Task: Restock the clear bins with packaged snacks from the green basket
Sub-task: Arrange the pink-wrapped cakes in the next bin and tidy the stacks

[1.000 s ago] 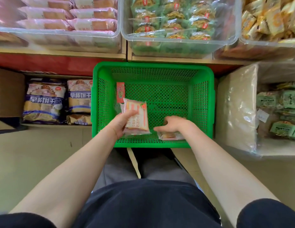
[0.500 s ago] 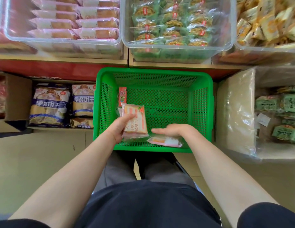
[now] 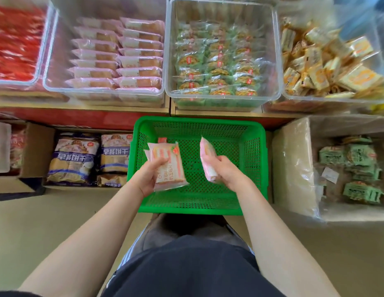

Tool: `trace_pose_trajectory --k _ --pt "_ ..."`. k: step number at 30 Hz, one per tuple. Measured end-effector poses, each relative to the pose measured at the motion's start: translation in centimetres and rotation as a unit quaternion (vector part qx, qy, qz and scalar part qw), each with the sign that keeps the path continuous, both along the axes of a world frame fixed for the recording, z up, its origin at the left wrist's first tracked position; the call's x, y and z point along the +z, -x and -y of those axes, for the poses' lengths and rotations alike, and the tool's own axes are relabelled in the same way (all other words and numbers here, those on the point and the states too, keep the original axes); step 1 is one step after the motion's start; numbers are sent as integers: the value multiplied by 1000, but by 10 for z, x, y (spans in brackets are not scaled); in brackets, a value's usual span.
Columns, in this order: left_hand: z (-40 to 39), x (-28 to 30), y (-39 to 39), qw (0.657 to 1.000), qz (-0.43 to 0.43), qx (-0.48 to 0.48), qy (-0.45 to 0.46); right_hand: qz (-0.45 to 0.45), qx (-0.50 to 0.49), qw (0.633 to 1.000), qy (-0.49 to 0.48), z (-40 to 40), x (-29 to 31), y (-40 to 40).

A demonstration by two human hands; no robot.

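The green basket [image 3: 256, 159] stands on the floor below the shelf. My left hand [image 3: 147, 175] grips a stack of pink snack packs [image 3: 170, 168] over the basket's left side, thumb on top. My right hand [image 3: 226, 170] holds one more pink snack pack [image 3: 207, 159] upright on its edge above the basket's middle. A small red packet [image 3: 162, 140] leans against the basket's back left wall. On the shelf, the clear bin [image 3: 105, 94] left of centre holds rows of the same pink packs.
Further clear bins hold green-wrapped cakes [image 3: 219, 67], yellow snacks [image 3: 328, 67] and red packs [image 3: 15, 43]. A cardboard box with blue-labelled biscuit bags [image 3: 73, 159] sits left of the basket. A plastic-lined box of green packs [image 3: 356, 172] sits right.
My right hand has lifted its pink pack off the basket floor and turned it upright. My left hand has risen slightly with its stack. The camera has tilted up toward the shelf bins.
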State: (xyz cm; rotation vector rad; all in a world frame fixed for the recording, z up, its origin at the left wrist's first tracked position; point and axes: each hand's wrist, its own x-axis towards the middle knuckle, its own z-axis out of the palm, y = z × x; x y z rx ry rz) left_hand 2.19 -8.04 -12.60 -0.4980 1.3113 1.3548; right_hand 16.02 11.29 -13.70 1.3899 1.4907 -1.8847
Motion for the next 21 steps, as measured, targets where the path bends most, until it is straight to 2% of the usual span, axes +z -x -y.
trace_pose_trajectory --k 2,5,8,11,14,16,21 --pt "-8 12 0 999 -21 -13 -24 -44 -23 998 -33 7 22 20" --pt "-21 36 1 997 -41 -30 -59 -75 40 993 -77 16 50 47" --pt "-26 56 9 996 -45 -27 -76 -96 59 989 -96 12 62 62" --pt "-20 71 23 996 -18 -10 -83 -126 51 988 -70 16 73 73" --pt "-17 83 39 995 4 -6 -103 -180 -7 982 52 24 85 82" --pt "-20 92 46 994 16 -21 -110 -217 -24 971 101 30 93 86" --pt "-31 112 64 982 -66 -136 -114 -243 -83 961 106 37 102 95"
